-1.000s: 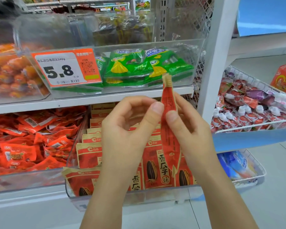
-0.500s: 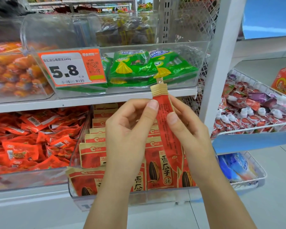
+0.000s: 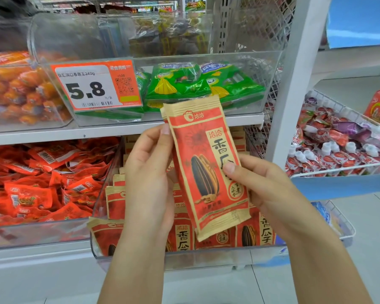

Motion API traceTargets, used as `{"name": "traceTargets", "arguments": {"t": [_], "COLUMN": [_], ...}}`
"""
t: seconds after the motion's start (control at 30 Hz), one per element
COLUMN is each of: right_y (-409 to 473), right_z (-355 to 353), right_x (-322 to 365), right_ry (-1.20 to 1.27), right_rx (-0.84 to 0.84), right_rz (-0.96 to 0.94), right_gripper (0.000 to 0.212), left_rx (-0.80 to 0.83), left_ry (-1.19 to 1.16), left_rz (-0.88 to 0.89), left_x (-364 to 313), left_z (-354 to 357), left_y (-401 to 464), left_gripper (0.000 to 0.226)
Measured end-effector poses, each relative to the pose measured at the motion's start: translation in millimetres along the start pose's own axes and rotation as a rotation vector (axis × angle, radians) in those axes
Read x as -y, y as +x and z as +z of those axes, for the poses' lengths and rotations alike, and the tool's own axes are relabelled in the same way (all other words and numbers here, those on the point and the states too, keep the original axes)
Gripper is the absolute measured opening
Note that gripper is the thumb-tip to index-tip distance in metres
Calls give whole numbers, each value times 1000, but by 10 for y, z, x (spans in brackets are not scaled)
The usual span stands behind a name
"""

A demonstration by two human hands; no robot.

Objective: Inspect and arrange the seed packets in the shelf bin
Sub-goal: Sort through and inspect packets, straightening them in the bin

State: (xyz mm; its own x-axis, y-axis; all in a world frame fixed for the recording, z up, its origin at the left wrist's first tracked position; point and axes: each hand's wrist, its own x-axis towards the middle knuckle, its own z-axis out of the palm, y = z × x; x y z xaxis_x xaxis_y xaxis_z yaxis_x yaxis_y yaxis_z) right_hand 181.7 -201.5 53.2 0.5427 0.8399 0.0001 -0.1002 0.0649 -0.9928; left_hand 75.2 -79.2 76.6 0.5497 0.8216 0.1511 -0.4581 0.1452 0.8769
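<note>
Both hands grip seed packet (image 3: 206,172): left hand (image 3: 149,185) left edge, right hand (image 3: 270,189) right edge.

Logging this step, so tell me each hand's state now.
Left hand: holding the seed packet by its edge.
Right hand: pinching the same packet.

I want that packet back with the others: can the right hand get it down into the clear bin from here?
Probably yes. The right hand pinches the seed packet directly above the clear bin, whose top is open. Only the left hand, holding the packet's other edge, sits alongside.
</note>
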Motion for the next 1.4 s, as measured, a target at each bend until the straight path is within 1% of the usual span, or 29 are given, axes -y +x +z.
{"name": "traceTargets", "arguments": {"t": [0.07, 0.17, 0.27, 0.37, 0.47, 0.53, 0.63, 0.7, 0.77, 0.8, 0.93, 1.0, 1.07, 1.17, 1.27, 1.33, 1.4], "right_y": [15, 41, 39, 14, 1, 13, 44, 54, 45, 32, 12, 17, 35, 57, 76, 107, 127], "right_z": [-7, -7, 10, 6, -58, -116, -170, -192, -213, -219, -238, -255, -289, -311, -260, -229, -190], "right_x": [-19, -32, -17, 4, 8, -23, -107, -131, -112, -93, -52, -73, -119, -176, -197, -217, -222], "right_ry": [11, 21, 29, -14, -94, -184, -354, -425, -467, -472, -444, -476, -535, -618, -697, -824, -975], "right_rx": [-51, -112, -150, -158, -126, -114, -118, -112, -107, -107, -117, -116, -126, -126, -88, -128, -159], "right_rz": [-5, -63, -132, -172, -168, -142, -93, -72, -87, -105, -172, -158, -128, -66, 18, 57, 93], "right_gripper": [34, 31, 33, 34, 34, 32, 33, 27, 26, 29, 26, 21, 11, 9, 7, 9, 15], "left_rx": [58, 148, 228, 265, 292, 318, 309, 285, 284, 287, 277, 286, 301, 349, 390, 422, 407], "left_ry": [79, 259, 363, 371, 417, 530, 782, 878, 934, 945, 940, 996, 1111, 1279, 1402, 1559, 1594], "left_rz": [-20, -50, -45, 4, 28, 55, 105, 101, 92, 90, 110, 110, 94, 42, 0, 6, 40], "left_x": [19, 19, 14, 15, 14, 37, 132, 170, 175, 168, 169, 197, 232, 237, 219, 223, 234], "left_z": [-33, -54, -60, -96, -149, -177, -240, -276, -284, -280, -250, -260, -282, -318, -346, -337, -319], "left_y": [2, -14, -39, -51, -49, -58, -52, -47, -54, -65, -83, -67, -46, -42, -29, -30, -40], "left_gripper": [21, 41, 36, 30, 24, 23, 24, 31, 37, 36, 24, 27, 38, 45, 42, 38, 25]}}
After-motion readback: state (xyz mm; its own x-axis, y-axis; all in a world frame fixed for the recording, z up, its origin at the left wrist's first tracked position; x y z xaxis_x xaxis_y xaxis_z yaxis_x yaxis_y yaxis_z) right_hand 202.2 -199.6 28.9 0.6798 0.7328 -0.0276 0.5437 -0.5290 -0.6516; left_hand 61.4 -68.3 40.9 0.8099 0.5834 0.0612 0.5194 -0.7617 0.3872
